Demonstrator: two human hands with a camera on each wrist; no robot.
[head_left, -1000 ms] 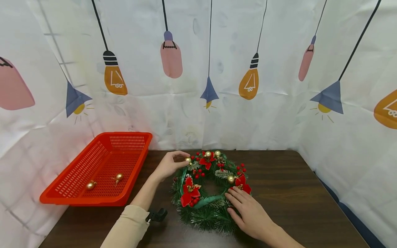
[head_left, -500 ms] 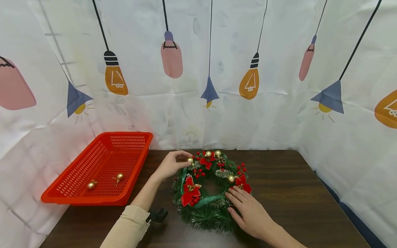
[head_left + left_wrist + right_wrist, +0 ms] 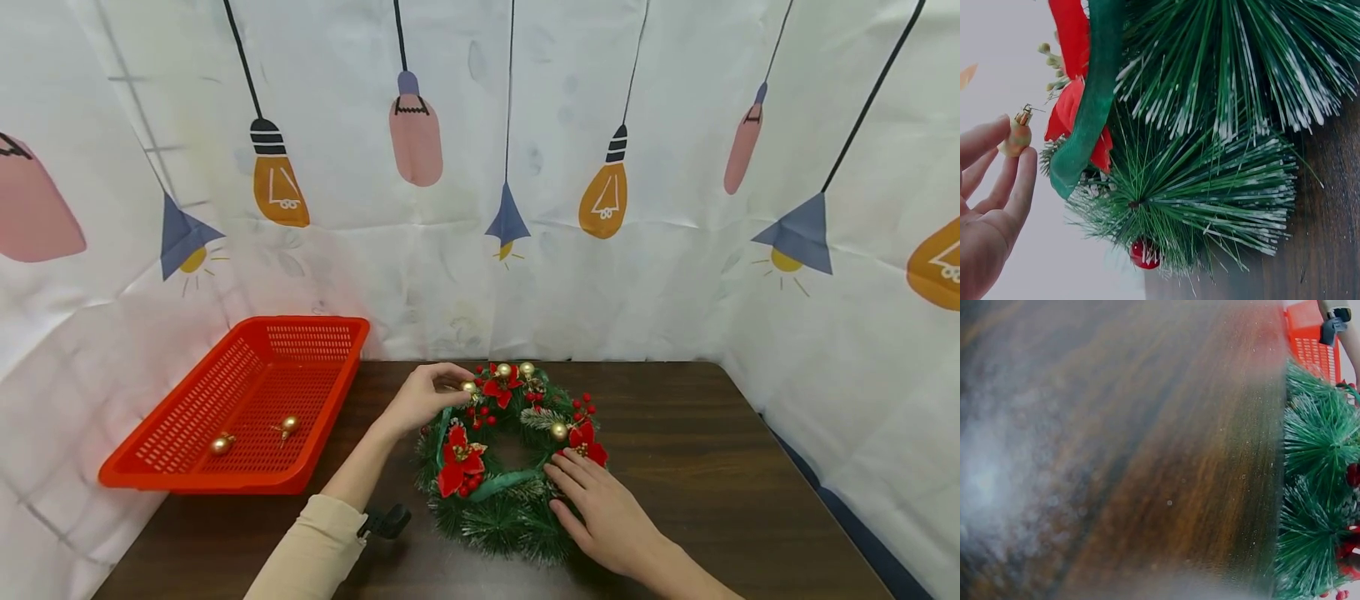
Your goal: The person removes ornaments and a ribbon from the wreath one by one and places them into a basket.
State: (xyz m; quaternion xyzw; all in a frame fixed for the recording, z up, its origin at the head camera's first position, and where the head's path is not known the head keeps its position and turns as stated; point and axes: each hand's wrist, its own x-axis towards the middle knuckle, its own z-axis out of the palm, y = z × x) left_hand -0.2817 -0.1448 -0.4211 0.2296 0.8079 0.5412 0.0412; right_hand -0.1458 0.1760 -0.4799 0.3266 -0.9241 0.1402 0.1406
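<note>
My left hand (image 3: 429,398) pinches a small gold ball ornament (image 3: 1017,139) between thumb and fingers, its wire loop pointing up in the left wrist view. It is at the upper left of a green Christmas wreath (image 3: 498,529) that lies on the table. Red poinsettias (image 3: 459,460), red berries, a green ribbon (image 3: 504,485) and several gold balls decorate the wreath. My right hand (image 3: 600,512) rests on the wreath's lower right with fingers extended, just below a red poinsettia (image 3: 587,442). In the right wrist view the hand itself is out of sight.
A red plastic basket (image 3: 345,392) stands at the left, with two gold balls (image 3: 288,426) lying in it. The dark wooden table (image 3: 697,450) carries the wreath. Behind rises a white curtain (image 3: 660,308) printed with lamps. A black strap device (image 3: 386,522) sits at the left wrist.
My left hand has moved slightly to the right with the gold ball ornament, closer over the wreath's upper left. The right hand has stayed in place on the wreath.
</note>
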